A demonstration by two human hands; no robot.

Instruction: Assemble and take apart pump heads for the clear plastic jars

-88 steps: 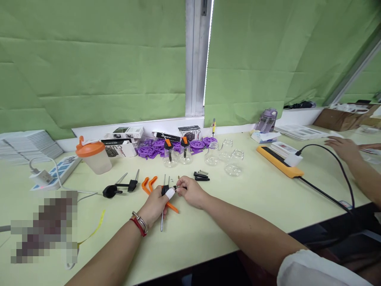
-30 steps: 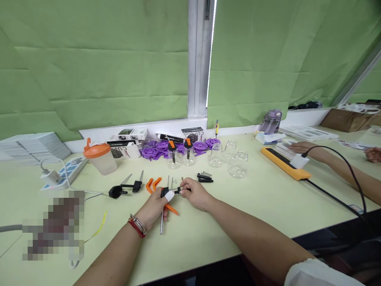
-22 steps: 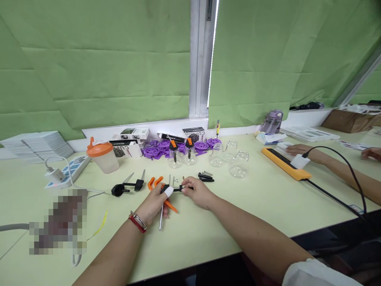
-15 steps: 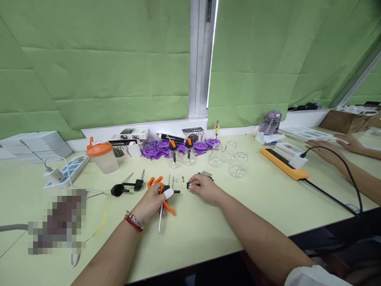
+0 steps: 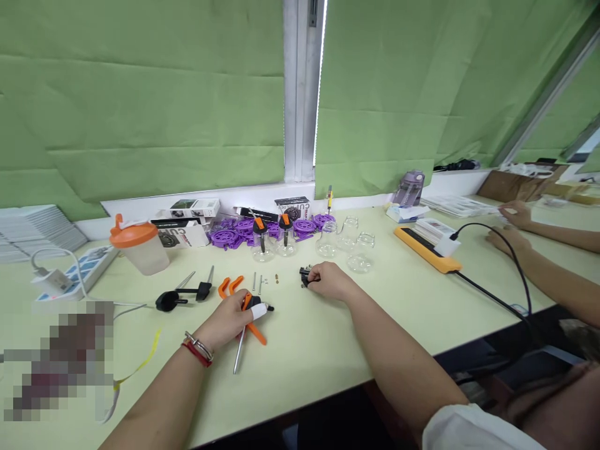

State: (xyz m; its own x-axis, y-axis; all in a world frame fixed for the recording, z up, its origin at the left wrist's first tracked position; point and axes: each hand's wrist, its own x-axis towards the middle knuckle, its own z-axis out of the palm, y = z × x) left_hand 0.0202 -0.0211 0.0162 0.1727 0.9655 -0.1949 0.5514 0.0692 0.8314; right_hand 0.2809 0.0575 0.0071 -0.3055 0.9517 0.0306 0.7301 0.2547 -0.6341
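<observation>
My left hand point(image 5: 227, 320) rests on the pale green table point(image 5: 328, 350), closed round an orange-and-black part point(image 5: 253, 312) with a metal rod point(image 5: 239, 356) sticking out toward me. One of its fingers wears a white cover. My right hand point(image 5: 330, 281) lies further right, fingers pinched on a small black part point(image 5: 304, 276) beside a little pile of black pieces. Between the hands lie thin metal pins point(image 5: 257, 282) and tiny brass bits point(image 5: 277, 279).
Two orange hooks point(image 5: 227, 285) and a black-handled tool point(image 5: 180, 296) lie left of my hands. Behind stand an orange-lidded cup point(image 5: 138, 247), purple gears point(image 5: 229, 236), glass jars point(image 5: 349, 240) and boxes point(image 5: 187, 208). A yellow power strip point(image 5: 422, 249) and another person's hands point(image 5: 509, 228) are at the right.
My right hand let go of the part that both hands held and moved right and away to the small black pieces. My left hand kept the part and lowered it to the table.
</observation>
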